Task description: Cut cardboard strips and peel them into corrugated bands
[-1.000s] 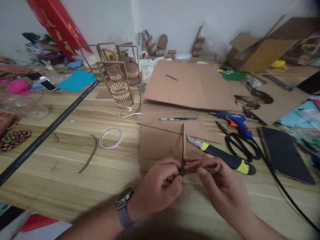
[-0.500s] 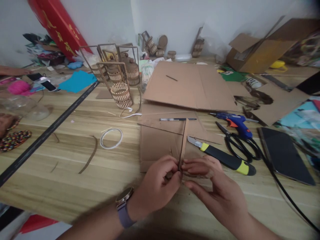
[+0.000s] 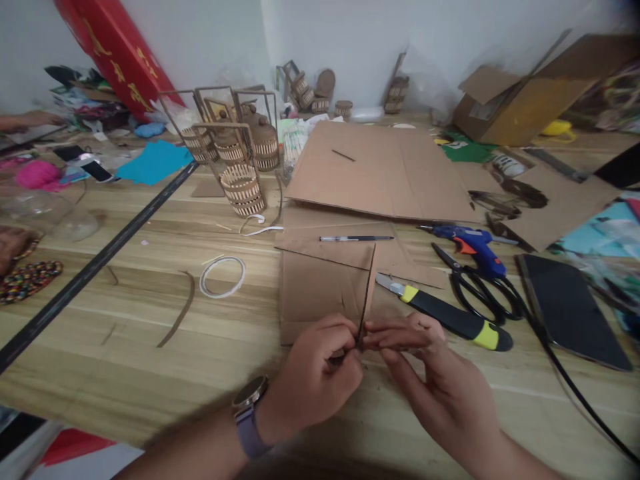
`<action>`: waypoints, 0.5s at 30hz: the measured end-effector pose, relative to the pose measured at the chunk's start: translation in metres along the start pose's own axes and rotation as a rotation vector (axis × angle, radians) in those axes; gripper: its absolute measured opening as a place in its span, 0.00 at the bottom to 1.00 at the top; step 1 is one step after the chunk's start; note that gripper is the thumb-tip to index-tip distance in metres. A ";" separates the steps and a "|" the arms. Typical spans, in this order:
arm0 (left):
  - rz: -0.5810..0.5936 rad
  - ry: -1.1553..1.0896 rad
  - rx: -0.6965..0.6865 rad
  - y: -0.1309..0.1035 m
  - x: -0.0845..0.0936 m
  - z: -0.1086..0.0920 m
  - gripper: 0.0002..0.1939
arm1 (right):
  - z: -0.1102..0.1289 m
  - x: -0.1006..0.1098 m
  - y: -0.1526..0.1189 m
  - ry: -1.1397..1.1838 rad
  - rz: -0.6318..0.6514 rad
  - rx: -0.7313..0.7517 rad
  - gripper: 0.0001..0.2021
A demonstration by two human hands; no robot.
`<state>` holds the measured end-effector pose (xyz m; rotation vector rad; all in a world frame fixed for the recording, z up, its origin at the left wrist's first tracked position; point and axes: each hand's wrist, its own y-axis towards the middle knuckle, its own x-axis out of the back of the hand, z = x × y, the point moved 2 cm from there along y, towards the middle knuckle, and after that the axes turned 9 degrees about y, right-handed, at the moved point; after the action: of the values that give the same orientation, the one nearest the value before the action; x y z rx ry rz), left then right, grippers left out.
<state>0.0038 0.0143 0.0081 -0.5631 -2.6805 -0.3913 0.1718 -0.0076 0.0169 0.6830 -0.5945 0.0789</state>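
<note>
A narrow cardboard strip (image 3: pixel 369 290) stands on edge, running from my fingers toward the pen. My left hand (image 3: pixel 320 370), with a watch (image 3: pixel 250 393) on its wrist, pinches the near end between thumb and bent fingers. From the other side, my right hand (image 3: pixel 440 373) presses its fingertips against that same end, thumb tucked close below them. Both hands cover the strip's near end. Beneath lies a cardboard sheet (image 3: pixel 320 290). A pen (image 3: pixel 356 238) rests beyond the strip. Right of it lies a utility knife (image 3: pixel 445 313) with its blade out.
Black scissors (image 3: pixel 483 290), a blue glue gun (image 3: pixel 473 243) and a dark tablet (image 3: pixel 573 310) lie at right. A tape roll (image 3: pixel 223 277) is at left. Small handled baskets (image 3: pixel 243 190) stand behind it. Another person's hand (image 3: pixel 17 250) shows at the far left edge.
The strip's far end has drawn slightly toward me. My right thumb has moved in closer to its fingers. The other person's arm at the upper left has shifted.
</note>
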 end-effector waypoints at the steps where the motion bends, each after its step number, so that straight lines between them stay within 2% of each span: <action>1: 0.003 -0.008 -0.007 0.000 0.000 0.000 0.11 | -0.001 0.000 0.000 0.020 -0.009 -0.023 0.05; 10: 0.048 -0.083 -0.055 -0.001 0.001 -0.001 0.11 | -0.007 0.002 0.001 0.261 -0.097 -0.196 0.09; 15: 0.107 -0.106 0.071 -0.002 0.000 0.002 0.10 | -0.003 0.002 -0.001 0.116 -0.101 -0.079 0.04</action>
<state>0.0024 0.0133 0.0062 -0.7203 -2.7379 -0.2412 0.1750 -0.0070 0.0152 0.6264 -0.4484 0.0012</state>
